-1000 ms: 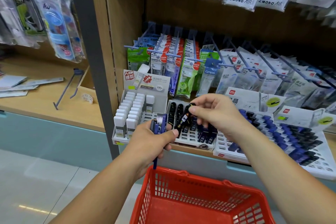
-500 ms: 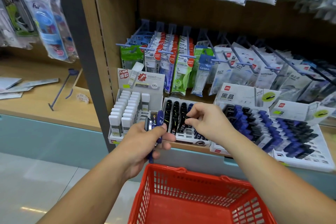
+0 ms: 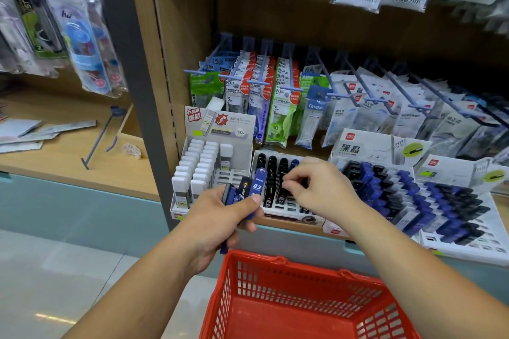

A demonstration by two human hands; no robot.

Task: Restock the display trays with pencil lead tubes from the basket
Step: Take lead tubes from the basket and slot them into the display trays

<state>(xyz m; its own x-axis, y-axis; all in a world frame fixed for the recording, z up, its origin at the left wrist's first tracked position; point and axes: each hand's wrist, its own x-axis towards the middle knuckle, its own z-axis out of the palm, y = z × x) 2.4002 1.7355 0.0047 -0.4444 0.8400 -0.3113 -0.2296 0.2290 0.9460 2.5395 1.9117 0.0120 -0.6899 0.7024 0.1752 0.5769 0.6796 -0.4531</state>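
- Over the middle tray [image 3: 286,208], the right hand [image 3: 316,190] hovers with its fingers curled and thumb meeting forefinger down among the black tube tops; whether a tube sits between them cannot be told
- Just left of that tray, at its front edge, the left hand [image 3: 220,217] grips a bundle of pencil lead tubes [image 3: 254,187] (blue and black ones, one marked 0.3) with the thumb clamped across them; these look like the stock waiting to go in
- Inside the tray the rear rows stand filled with black tubes and one blue; the front slots show bare white grid, so I judge it only partly stocked
- Below the tray is the red basket [image 3: 275,260]; the part of its floor that shows holds no tubes, so what is left to place is probably just that handful
- Left of the tray, the white-capped tray [image 3: 179,208] has a near-empty column; right of the tray, the blue-and-black trays [image 3: 454,245] look mostly full, with some bare front slots
- Overall I would put the job well under way; the handful has yet to be slotted in, one tube at a time
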